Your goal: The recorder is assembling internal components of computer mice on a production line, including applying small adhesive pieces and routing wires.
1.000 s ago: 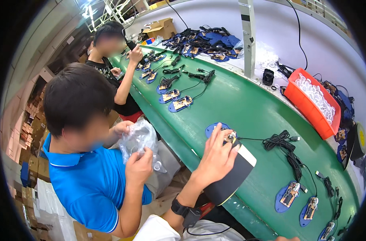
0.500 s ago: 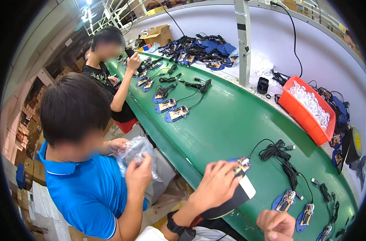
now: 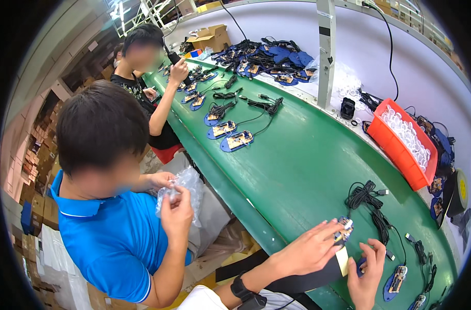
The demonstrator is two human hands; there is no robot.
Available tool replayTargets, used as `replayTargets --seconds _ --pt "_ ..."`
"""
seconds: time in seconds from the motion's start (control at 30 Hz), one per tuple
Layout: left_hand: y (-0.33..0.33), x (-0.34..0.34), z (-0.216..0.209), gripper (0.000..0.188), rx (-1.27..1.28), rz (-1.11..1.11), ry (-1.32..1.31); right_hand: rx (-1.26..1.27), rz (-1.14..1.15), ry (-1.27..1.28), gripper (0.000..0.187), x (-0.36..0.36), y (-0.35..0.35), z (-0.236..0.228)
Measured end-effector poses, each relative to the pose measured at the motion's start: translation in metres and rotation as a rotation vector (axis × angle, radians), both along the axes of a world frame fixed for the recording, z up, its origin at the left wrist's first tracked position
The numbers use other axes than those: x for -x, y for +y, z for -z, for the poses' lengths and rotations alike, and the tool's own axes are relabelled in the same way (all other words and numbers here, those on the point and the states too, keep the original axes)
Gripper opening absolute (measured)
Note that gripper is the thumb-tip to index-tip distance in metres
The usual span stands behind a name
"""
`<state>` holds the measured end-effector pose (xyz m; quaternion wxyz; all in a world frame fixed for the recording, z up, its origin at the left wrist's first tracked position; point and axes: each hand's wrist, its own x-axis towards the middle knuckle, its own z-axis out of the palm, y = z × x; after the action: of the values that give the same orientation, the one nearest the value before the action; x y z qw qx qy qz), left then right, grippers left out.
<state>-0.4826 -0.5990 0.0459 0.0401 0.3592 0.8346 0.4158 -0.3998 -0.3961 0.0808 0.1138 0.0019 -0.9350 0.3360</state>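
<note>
We see the left hand (image 3: 308,250) stretched out from the lower edge, palm down, its forearm slanting rightward above a black wristband (image 3: 240,289). Its fingers lie nearly straight and close together, the tips on a circuit board (image 3: 344,231) at the near side of the green work surface (image 3: 297,170). We cannot tell whether they pinch the board or only rest on it, since the thumb's contact is hidden.

The right hand (image 3: 367,271) rises just beside it, fingers curved, thumb standing apart from them. A bit of blue base (image 3: 360,264) shows in that gap; the rest is covered, and we cannot tell whether the hand touches it. The right wrist is cut off by the lower edge.

Under the left hand we make out a dark flat panel (image 3: 308,279) with a pale yellow end, largely covered by the arm. Beyond the board lies a bundled, smooth black cable (image 3: 363,196). Farther right, a glossy orange-red plastic bin (image 3: 396,155) holds white rings (image 3: 408,134).
</note>
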Motion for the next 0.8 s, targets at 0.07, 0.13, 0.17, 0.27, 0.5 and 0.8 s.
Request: replayTargets --seconds 0.07,0.13,0.17,0.27,0.5,0.8 --pt "0.013 -0.005 -0.001 0.029 -0.111 0.044 -0.066 -0.134 -0.056 0.114 0.038 -0.001 0.005 0.006" --pt "0.013 -0.011 -0.006 0.028 -0.104 0.022 0.070 -0.059 0.000 0.101 0.040 -0.003 0.006 0.009" --pt "0.011 -0.013 -0.016 0.027 -0.083 0.025 0.096 0.153 0.093 -0.042 0.040 -0.009 0.009 0.009" --pt "0.004 -0.021 -0.031 0.024 -0.147 0.037 0.147 0.660 0.146 -0.058 0.040 -0.017 0.011 0.004" --pt "-0.003 -0.042 -0.034 0.023 -0.282 0.157 -0.040 0.717 -0.156 -0.185 0.020 -0.020 0.005 -0.026" --pt "0.008 -0.045 -0.030 0.022 -0.383 0.130 -0.074 0.517 -0.198 0.107 0.019 -0.023 0.015 -0.019"
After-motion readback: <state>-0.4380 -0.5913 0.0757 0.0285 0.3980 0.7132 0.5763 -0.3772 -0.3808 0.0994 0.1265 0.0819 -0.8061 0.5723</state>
